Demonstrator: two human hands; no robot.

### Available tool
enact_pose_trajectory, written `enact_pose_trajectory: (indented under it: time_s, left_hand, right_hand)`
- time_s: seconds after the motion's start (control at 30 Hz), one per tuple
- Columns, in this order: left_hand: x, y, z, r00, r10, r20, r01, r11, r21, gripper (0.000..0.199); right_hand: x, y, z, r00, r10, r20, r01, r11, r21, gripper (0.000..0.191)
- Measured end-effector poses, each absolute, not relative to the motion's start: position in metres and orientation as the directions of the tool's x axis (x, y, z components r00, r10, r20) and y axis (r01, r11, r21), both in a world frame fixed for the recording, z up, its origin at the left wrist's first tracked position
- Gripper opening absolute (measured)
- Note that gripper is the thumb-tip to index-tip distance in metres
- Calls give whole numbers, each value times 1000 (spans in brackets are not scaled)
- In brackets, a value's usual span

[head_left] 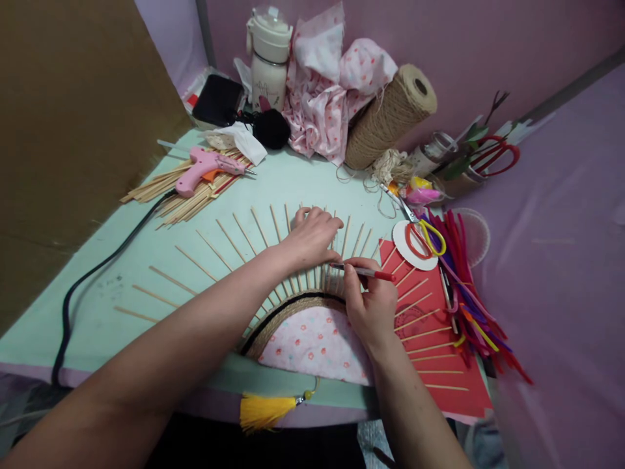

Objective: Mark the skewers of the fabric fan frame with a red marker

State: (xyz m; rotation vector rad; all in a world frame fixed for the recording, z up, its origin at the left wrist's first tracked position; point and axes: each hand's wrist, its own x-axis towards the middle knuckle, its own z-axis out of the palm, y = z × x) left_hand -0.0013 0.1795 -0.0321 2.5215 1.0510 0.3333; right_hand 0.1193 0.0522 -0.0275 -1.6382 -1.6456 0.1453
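A half-round fan frame lies on the table, with pink floral fabric (315, 342) at its base, edged by a twine band and a black trim (288, 303). Thin wooden sticks (205, 249) radiate from it. My left hand (315, 238) rests over the upper middle sticks, fingers spread and bent, thumb toward the fabric. A clear strip with dark marks shows faintly below it; what it is I cannot tell. My right hand (374, 303) grips a red pen (374, 272), its tip by my left thumb, over the sticks. From the fabric's lower edge hangs a yellow tassel (267, 412).
A pink glue gun (208, 170) lies on spare sticks at left, its black cord (92, 277) running forward. Red paper (456, 378) is under the right sticks. Scissors (424, 238) and pipe cleaners (471, 299) are at right. Behind stand a bottle (268, 68) and a twine roll (390, 117).
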Motion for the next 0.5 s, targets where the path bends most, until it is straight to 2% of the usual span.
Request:
enact_pose_trajectory:
  time_s: [0.5]
  left_hand:
    - [-2, 178, -30, 692, 719, 67, 632, -648, 425, 50]
  right_hand:
    - [119, 53, -30, 55, 908, 415, 819, 196, -539, 18]
